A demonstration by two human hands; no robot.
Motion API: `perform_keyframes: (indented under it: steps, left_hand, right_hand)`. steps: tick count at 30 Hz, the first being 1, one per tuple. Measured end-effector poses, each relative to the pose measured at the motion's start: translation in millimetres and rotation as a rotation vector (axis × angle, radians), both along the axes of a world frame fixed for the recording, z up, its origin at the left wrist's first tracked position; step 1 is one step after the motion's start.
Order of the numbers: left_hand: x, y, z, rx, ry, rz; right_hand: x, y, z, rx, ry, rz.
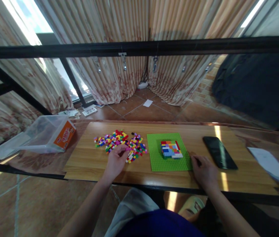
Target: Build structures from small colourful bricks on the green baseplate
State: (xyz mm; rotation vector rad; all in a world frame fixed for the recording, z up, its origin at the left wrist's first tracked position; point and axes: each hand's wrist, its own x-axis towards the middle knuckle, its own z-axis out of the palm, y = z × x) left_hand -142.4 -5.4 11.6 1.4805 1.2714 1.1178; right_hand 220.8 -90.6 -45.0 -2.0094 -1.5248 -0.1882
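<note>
My left hand (116, 161) reaches over a heap of small coloured toy bricks (117, 139). Its thumb and forefinger are pinched on what looks like a magenta brick (128, 149). To the right of the heap lies a green studded baseplate (155, 161). On it sits a low block of joined bricks (171, 149) in red, orange, blue, white and other colours. My right hand (205, 171) rests on the tabletop by the baseplate's right edge, fingers curled in. What those fingers hold, if anything, is hidden.
A black phone (219, 153) lies right of my right hand, with white paper (272, 164) farther right. A clear plastic box (46, 133) with an orange label stands left of the wooden board (85, 164). A dark metal bar (139, 48) crosses in front of the curtains.
</note>
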Motion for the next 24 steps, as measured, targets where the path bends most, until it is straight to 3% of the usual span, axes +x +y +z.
perform_keyframes:
  steps: [10,17,24]
  left_hand:
    - [75,-34,7.6,-0.007,0.066,-0.309]
    - [128,-33,-0.1,0.068,0.130,-0.294]
    - [138,-30,-5.9,0.246,0.387,-0.284]
  right_hand:
    - [-6,2,5.5,0.034,0.069,0.000]
    - [-6,3,6.2,0.007,0.089,-0.005]
    - [-7,4,6.5,0.009,0.110,-0.005]
